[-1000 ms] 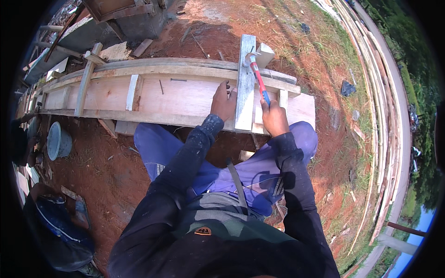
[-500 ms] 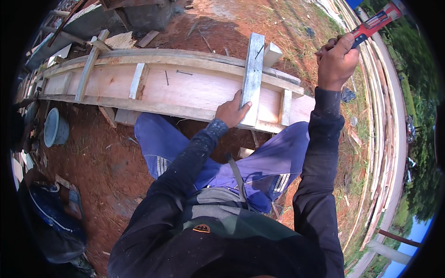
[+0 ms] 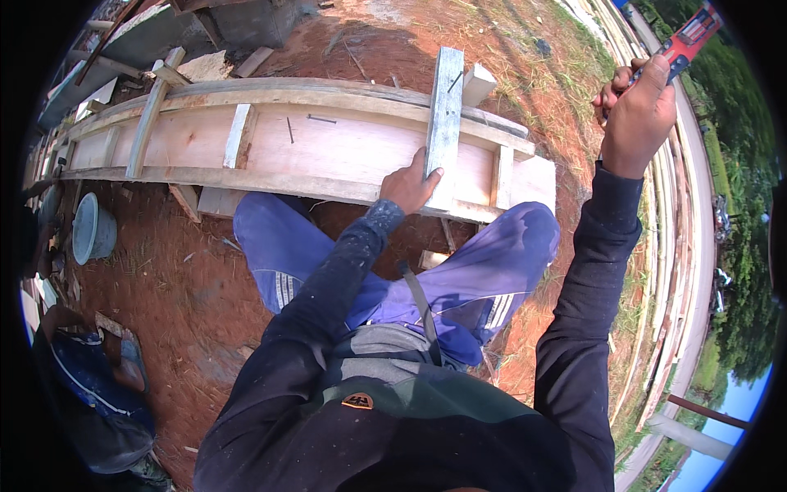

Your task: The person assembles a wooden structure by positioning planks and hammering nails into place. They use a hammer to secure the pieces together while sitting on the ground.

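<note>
Across the right part of a long wooden form panel (image 3: 328,156) lies a short grey board (image 3: 443,123). A nail (image 3: 454,82) stands slanted near its far end. My left hand (image 3: 410,182) grips the board's near end, thumb on its right edge and fingers at its left. Raised at the upper right, clear of the wood, my right hand (image 3: 642,115) is closed round the handle of a hammer (image 3: 687,45). The handle is red and dark; its head lies out of sight past the picture's edge. Two loose nails, one upright-looking (image 3: 289,129) and one crosswise (image 3: 321,120), lie on the panel.
My knees (image 3: 512,246) are under the panel's near edge. A pale bucket (image 3: 93,228) stands on red soil at the left. Another person (image 3: 98,377) is low at the lower left. Long poles (image 3: 668,287) lie along the right. A wood block (image 3: 478,84) sits behind the board.
My right hand has moved to the right with the hammer, which is now tipped more upright. My left hand stays on the short board; the view has shifted slightly.
</note>
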`<control>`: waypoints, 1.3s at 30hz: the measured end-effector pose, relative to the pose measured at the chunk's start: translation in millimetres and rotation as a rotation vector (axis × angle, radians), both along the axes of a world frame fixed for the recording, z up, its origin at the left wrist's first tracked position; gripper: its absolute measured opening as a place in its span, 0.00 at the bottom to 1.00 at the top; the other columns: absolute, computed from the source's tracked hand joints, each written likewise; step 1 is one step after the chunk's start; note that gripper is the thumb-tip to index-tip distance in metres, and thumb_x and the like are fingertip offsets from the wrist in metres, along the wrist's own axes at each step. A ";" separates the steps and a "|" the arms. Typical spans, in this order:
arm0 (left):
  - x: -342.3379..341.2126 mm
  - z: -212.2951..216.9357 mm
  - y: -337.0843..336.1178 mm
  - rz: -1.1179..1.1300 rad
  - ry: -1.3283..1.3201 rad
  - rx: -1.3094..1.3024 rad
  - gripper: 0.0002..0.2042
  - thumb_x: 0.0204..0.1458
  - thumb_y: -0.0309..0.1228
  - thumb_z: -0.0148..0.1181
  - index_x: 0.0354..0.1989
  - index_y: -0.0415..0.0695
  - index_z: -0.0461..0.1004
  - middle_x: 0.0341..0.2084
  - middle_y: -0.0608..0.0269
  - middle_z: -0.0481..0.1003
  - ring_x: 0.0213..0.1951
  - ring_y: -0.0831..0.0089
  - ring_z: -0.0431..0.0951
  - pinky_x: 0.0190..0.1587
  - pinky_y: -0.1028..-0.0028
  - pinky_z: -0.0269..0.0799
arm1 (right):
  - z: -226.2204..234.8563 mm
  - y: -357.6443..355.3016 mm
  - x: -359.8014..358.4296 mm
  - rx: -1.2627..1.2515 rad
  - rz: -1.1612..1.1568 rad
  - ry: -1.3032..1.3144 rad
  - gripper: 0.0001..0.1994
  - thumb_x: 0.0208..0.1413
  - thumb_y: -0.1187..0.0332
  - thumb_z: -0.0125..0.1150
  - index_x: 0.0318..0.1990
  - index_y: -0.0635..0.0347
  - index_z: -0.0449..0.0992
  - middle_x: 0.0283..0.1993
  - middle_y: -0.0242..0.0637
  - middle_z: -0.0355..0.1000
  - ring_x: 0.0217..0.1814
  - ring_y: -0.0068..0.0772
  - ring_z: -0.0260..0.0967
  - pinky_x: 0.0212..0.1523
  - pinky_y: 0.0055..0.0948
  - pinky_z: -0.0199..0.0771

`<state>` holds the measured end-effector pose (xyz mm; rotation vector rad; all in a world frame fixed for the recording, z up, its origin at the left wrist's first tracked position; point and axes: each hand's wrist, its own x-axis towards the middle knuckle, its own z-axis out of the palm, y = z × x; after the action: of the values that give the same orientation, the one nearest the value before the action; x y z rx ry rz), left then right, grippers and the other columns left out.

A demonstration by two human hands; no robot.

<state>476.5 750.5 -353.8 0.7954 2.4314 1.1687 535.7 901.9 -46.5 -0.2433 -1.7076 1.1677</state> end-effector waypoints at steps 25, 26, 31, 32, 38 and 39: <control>2.4 3.9 -2.1 -0.035 -0.028 0.011 0.32 0.60 0.50 0.46 0.67 0.44 0.52 0.31 0.42 0.80 0.35 0.43 0.80 0.42 0.51 0.74 | -98.5 42.2 -33.5 -0.118 -0.042 -0.230 0.19 0.70 0.54 0.41 0.32 0.58 0.63 0.19 0.30 0.59 0.12 0.21 0.56 0.13 0.27 0.64; 4.0 6.6 -1.4 -0.047 -0.042 0.010 0.32 0.60 0.50 0.46 0.67 0.45 0.52 0.31 0.43 0.80 0.35 0.43 0.80 0.42 0.50 0.73 | -136.1 52.7 -22.2 -0.033 -0.007 -0.486 0.19 0.69 0.53 0.43 0.32 0.59 0.64 0.19 0.30 0.60 0.12 0.22 0.56 0.12 0.29 0.64; -2.0 -2.9 -1.3 0.010 0.012 -0.022 0.31 0.61 0.51 0.47 0.67 0.45 0.54 0.30 0.44 0.80 0.35 0.44 0.80 0.41 0.51 0.74 | -110.2 43.9 17.0 -0.250 0.185 -1.278 0.19 0.65 0.49 0.51 0.32 0.56 0.67 0.18 0.22 0.56 0.11 0.14 0.48 0.09 0.23 0.48; 1.7 -4.7 -0.2 0.004 0.016 -0.030 0.31 0.61 0.51 0.47 0.67 0.45 0.54 0.30 0.44 0.80 0.35 0.45 0.80 0.40 0.51 0.74 | -106.0 46.2 18.0 -0.227 0.195 -1.223 0.19 0.65 0.49 0.51 0.32 0.56 0.67 0.18 0.22 0.56 0.11 0.14 0.48 0.09 0.23 0.48; 1.0 2.1 -0.5 -0.026 0.010 0.005 0.32 0.61 0.51 0.47 0.67 0.42 0.54 0.31 0.42 0.80 0.35 0.44 0.81 0.41 0.50 0.74 | -101.3 68.1 -33.3 -0.099 0.086 -0.934 0.24 0.65 0.46 0.49 0.28 0.58 0.69 0.17 0.28 0.61 0.12 0.22 0.58 0.12 0.26 0.56; 1.1 2.4 -0.6 -0.026 0.012 0.005 0.32 0.61 0.51 0.47 0.67 0.42 0.54 0.31 0.42 0.80 0.35 0.44 0.81 0.41 0.50 0.74 | -102.8 70.6 -41.1 -0.037 0.082 -0.899 0.25 0.65 0.45 0.48 0.28 0.59 0.69 0.17 0.29 0.63 0.12 0.23 0.59 0.13 0.27 0.58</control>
<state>477.6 749.9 -351.4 0.8351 2.4221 1.1641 494.7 972.5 -149.3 -0.8211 -2.4797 1.2348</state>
